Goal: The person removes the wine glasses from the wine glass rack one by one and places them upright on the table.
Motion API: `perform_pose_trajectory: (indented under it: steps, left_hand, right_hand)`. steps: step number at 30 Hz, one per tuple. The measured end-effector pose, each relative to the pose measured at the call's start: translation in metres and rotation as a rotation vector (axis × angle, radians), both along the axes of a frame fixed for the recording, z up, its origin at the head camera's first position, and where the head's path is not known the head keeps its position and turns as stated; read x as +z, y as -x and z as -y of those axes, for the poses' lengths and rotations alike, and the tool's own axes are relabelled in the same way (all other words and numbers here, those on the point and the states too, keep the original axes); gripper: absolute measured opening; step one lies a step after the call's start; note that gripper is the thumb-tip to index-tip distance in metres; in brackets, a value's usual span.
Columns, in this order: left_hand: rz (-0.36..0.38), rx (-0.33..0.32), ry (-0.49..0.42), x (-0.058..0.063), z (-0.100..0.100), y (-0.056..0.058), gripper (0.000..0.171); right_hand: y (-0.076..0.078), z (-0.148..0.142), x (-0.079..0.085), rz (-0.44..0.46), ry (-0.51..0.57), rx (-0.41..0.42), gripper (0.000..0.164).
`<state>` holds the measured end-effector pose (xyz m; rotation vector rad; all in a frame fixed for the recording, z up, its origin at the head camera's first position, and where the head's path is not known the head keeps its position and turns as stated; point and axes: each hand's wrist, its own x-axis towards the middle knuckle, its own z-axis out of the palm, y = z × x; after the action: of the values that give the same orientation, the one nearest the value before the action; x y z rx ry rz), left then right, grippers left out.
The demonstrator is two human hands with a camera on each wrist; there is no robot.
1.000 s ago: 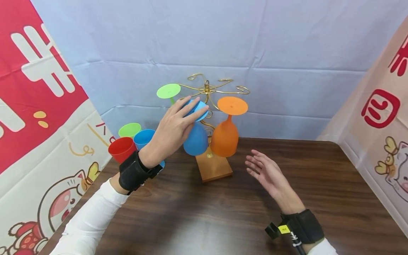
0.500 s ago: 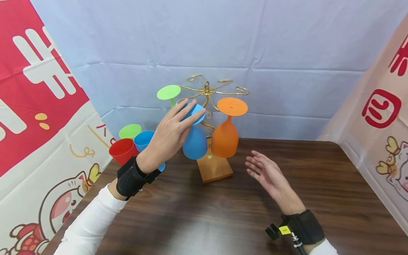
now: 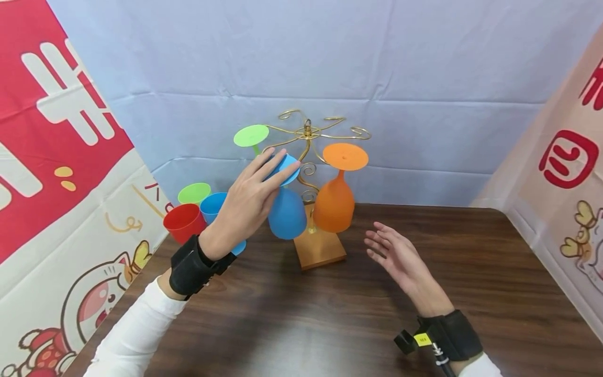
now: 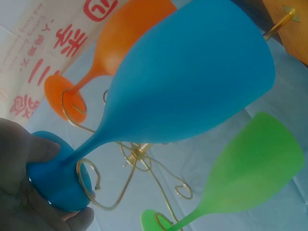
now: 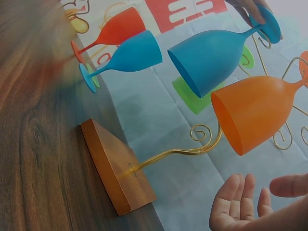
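In the head view, the left hand (image 3: 247, 199) reaches over the upturned foot of the blue goblet (image 3: 286, 215), its grip pinching that foot while the bowl points mouth-down beside the gold rack (image 3: 308, 132). Compared with a second ago, hand and goblet have shifted slightly down and to the left, widening the gap to the bowl of the orange goblet (image 3: 334, 207). That one and the green goblet (image 3: 252, 135) hang foot-up on the rack as before. The right hand (image 3: 395, 256) has stayed near the rack's wooden base (image 3: 320, 251), above the surface (image 3: 292, 324), its grip slack, fingers relaxed. At the left, the red goblet (image 3: 182, 220), the second blue goblet (image 3: 212, 203) and the second green goblet (image 3: 194, 192) stand grouped, unchanged.

In the left wrist view, thumb and fingers clasp the blue foot from its two faces. A curled wire end lies by the stem; I cannot tell whether the stem sits inside the curl.

In the right wrist view, the right hand's fingertips are near the orange bowl, apart from it; the blue goblet's foot is in the left hand.
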<state>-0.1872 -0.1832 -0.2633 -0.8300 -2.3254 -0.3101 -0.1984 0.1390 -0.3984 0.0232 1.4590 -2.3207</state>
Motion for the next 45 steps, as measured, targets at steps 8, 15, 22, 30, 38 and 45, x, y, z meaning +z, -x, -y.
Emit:
perform_pose_trajectory:
  steps: [8, 15, 22, 30, 38, 45]
  left_hand:
    - [-0.006, -0.002, -0.009, -0.001, 0.004, -0.003, 0.054]
    - [-0.021, -0.021, -0.025, -0.004, 0.01, -0.008, 0.057]
    - [-0.051, 0.021, -0.07, -0.006, 0.018, -0.013, 0.055]
    - [-0.049, 0.074, -0.165, -0.01, 0.027, -0.014, 0.052]
    - [-0.056, 0.124, -0.274, -0.018, 0.036, -0.016, 0.048]
    - [-0.079, 0.196, -0.321, -0.028, 0.048, -0.02, 0.042]
  right_hand:
    - [0.001, 0.001, -0.001, 0.007, 0.001, 0.006, 0.022]
    - [0.0, 0.001, -0.002, 0.013, 0.006, -0.001, 0.018]
    - [-0.001, 0.001, -0.002, 0.02, 0.026, 0.001, 0.016]
    - [0.001, 0.0, -0.002, 0.026, -0.005, -0.004, 0.021]
    - [0.0, -0.002, -0.003, 0.037, 0.019, -0.015, 0.016]
    - [0.0, -0.001, -0.003, 0.041, 0.012, -0.009, 0.018]
